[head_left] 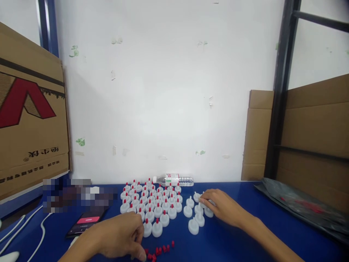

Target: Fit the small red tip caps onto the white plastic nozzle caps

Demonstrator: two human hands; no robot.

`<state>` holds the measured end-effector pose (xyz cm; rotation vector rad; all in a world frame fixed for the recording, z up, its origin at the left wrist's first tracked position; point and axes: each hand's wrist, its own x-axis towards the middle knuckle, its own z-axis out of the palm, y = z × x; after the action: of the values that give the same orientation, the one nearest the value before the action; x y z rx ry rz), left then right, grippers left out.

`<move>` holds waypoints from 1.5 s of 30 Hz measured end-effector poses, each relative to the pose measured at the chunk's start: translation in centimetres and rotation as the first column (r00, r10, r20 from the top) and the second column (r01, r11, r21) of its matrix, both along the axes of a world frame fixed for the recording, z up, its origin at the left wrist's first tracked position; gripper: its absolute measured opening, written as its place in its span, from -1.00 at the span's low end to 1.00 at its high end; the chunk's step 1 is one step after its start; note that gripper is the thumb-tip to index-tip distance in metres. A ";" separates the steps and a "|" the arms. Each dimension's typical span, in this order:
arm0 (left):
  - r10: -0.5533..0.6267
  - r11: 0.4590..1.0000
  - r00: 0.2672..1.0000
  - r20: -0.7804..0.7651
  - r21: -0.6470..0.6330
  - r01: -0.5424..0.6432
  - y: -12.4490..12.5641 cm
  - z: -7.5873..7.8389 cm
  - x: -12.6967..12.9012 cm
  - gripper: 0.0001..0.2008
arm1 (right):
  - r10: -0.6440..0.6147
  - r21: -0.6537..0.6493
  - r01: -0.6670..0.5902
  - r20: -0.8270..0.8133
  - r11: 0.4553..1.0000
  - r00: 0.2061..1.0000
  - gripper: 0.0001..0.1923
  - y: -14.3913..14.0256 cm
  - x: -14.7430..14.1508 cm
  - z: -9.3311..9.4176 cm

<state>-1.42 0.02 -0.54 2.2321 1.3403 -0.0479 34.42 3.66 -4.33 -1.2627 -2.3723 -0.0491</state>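
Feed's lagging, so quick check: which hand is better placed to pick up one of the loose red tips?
Left, probably. The left hand rests right beside the loose red tips, fingertips nearly touching them. The right hand sits farther off, on the uncapped white caps.

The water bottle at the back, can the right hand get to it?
Probably yes. The right hand rests on the uncapped nozzles, and bare blue table lies between it and the bottle.

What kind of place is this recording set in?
Probably a small assembly or packing workbench: a blue table against a white wall, rows of white caps with red tips, loose red tips by the left hand, and cardboard boxes around.
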 end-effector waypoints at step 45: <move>-0.349 0.399 0.924 -0.158 0.867 0.299 -2.4 -3.4 5.1 -0.87 | 0.408 0.344 -0.356 -0.088 0.869 0.909 -0.70 -6.9 -8.5 0.1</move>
<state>3.68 -2.36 -3.93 3.3229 0.9267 0.7489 25.95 -3.26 -4.25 -0.6062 -2.3138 -0.1957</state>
